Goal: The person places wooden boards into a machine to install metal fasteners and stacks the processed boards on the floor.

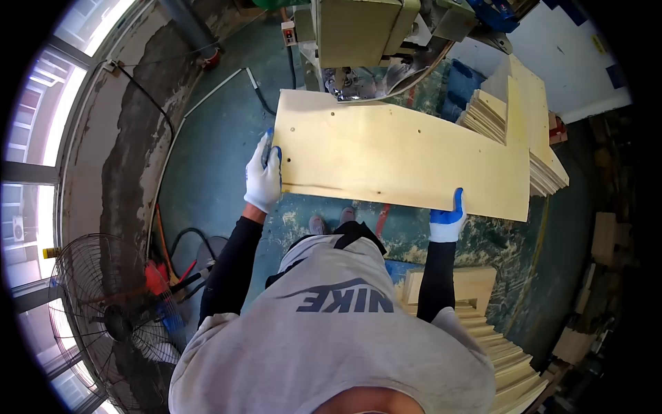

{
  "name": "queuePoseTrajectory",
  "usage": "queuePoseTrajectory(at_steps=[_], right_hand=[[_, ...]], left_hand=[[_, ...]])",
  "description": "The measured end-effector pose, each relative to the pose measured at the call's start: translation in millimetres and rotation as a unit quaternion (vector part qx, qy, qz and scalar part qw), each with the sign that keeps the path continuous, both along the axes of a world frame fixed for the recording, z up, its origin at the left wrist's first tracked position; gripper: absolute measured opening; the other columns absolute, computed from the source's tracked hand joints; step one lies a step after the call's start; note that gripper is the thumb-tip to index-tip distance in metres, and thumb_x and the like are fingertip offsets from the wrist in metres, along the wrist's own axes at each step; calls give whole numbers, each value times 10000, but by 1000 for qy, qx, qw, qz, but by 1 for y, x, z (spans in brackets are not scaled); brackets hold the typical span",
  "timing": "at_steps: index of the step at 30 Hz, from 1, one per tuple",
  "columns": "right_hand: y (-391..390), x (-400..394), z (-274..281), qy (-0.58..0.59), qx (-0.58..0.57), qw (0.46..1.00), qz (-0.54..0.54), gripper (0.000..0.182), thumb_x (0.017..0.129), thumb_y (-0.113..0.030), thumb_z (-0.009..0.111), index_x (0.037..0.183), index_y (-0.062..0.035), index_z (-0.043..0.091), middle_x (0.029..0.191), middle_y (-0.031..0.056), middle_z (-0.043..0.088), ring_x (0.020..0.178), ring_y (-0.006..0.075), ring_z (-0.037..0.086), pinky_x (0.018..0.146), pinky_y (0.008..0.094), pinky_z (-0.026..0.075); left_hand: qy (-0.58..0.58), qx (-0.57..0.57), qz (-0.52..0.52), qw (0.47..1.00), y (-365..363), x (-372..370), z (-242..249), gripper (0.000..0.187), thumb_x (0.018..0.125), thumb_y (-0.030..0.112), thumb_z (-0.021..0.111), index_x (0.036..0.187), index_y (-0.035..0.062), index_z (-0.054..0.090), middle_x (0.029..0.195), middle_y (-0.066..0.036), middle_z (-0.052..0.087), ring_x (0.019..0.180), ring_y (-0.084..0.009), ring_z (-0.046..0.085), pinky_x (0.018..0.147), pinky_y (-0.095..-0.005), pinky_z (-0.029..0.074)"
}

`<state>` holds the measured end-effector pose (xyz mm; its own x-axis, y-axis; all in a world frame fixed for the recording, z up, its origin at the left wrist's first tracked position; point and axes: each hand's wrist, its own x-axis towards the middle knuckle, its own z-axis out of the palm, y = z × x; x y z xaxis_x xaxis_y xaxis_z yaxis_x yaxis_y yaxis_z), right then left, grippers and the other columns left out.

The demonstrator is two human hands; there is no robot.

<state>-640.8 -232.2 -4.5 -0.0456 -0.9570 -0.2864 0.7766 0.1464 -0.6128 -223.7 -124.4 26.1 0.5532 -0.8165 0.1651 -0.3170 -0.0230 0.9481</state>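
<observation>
A large flat plywood panel point(386, 155) with several small dark holes spans the space in front of me. My left hand point(264, 172), in a white glove with blue coating, grips its left end. My right hand point(449, 217), gloved the same way, clasps the near edge toward the right, thumb on top and fingers hidden beneath. The panel's far edge reaches right up to the underside of a green machine point(355, 34), overlapping its lower metal part in this view.
Stacked cut boards point(545, 169) stand at the far right. More stacked wooden pieces point(496, 352) lie by my right side. A wire-cage fan point(114, 324) stands at the left near the windows. A black hose point(189, 234) curves over the green floor.
</observation>
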Motion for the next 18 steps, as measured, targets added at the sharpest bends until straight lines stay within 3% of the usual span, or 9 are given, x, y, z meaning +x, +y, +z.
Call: queuePoseTrajectory(at_steps=[2,6,7,10,15,18], right_hand=[[-12,-5,-10,-15,-6,1000,15,399,1020,-277,553,1321,-17,525,1279,121,621,1175,258,603,1004,420,501],[-26,-1,-1,-13,-19,1000,19,347,1000,-234,593,1277,-28,561,1238,109,646,1146,240,625,1003,399,517],[-24,-2,-2,-6,-7,1000,25,348,999,-234,594,1278,-29,562,1240,109,645,1147,238,625,1003,397,518],[-22,1,4,10,4,1000,3,359,1000,-248,592,1287,-34,560,1260,110,638,1156,237,622,1001,403,522],[-17,19,17,-41,-9,999,-18,416,1009,-327,572,1312,-43,546,1285,94,626,1164,241,615,1000,423,516],[-16,19,12,72,-7,997,-37,456,1010,-371,559,1332,-50,535,1305,89,615,1183,252,601,1025,441,492]], left_hand=[[28,10,-6,1000,-19,7,7,436,997,123,522,1390,-62,482,1351,-217,590,1255,-253,563,1058,-324,401],[-69,22,-15,997,-40,10,18,430,1002,125,510,1414,5,489,1262,-219,639,1150,-216,619,990,-292,437],[20,109,-23,994,-37,10,20,435,1001,120,506,1426,30,485,1213,-233,656,1117,-221,637,968,-285,446],[-59,57,-20,996,-41,11,16,440,1005,117,500,1436,34,474,1198,-242,658,1096,-221,643,954,-286,451],[-19,51,-21,998,-41,13,5,438,1014,112,488,1442,23,463,1206,-223,662,1066,-201,635,947,-289,453],[23,84,-23,996,-40,11,17,434,1015,110,486,1438,16,466,1225,-225,656,1078,-193,628,953,-287,450]])
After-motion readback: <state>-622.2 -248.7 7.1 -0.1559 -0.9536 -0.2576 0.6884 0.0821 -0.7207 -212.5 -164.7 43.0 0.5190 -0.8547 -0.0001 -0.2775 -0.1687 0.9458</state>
